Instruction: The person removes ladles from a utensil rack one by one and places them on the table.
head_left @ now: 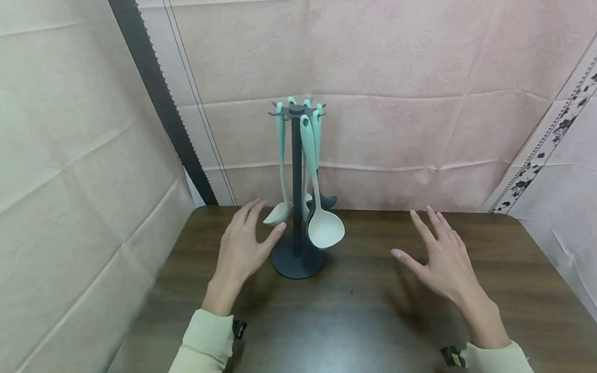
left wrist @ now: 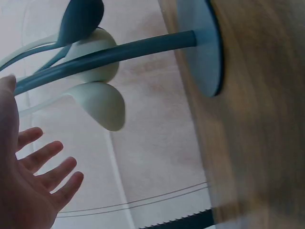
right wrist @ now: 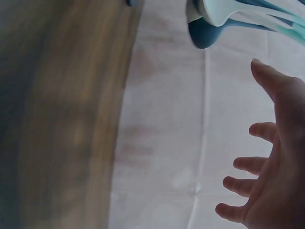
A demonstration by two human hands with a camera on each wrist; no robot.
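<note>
A dark utensil stand point(head_left: 296, 186) with a round base holds several kitchen utensils with mint-green handles, hung from hooks at its top. At its front right hangs a white ladle point(head_left: 326, 229); a pale utensil point(head_left: 279, 213) hangs on the left, and a dark-headed one point(head_left: 329, 200) is partly hidden behind. My left hand point(head_left: 243, 247) is just left of the stand, fingers spread and holding nothing. Off to the right of the stand, my right hand point(head_left: 445, 259) hovers over the table with its fingers apart, also holding nothing.
The stand is on a dark wooden table point(head_left: 365, 335) near its back edge. Pale creased cloth point(head_left: 401, 82) hangs behind, with more cloth point(head_left: 55, 202) along the left side and a patterned border point(head_left: 559, 122) at the right.
</note>
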